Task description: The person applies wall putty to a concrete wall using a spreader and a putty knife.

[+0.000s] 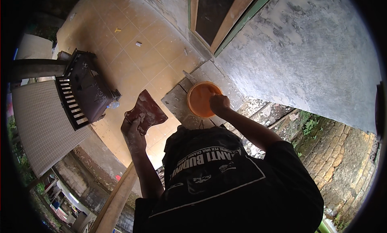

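My left hand (pixel 134 130) is closed on the lower edge of a dark red, flat plate with curved, uneven edges (pixel 148 111). Grey smears mark its face. To the right is a round orange bucket (pixel 197 100) over the grey tiles. My right hand (pixel 219 104) is a fist at the bucket's right rim, its fingers reaching over the inside. Shadow hides what those fingers hold, and the bucket's contents are hard to make out. A narrow, flat greyish piece (pixel 189 76) lies against the bucket's far left side.
A dark slatted bench with a brown cushion (pixel 90 88) stands on the tan tiled floor (pixel 133 60) at left. A grey plastered wall (pixel 306 51) rises at right, beside a green-edged door frame (pixel 242 21). Rubble and mossy ground (pixel 322 148) lie below it. A wooden pole (pixel 117 196) slants at lower left.
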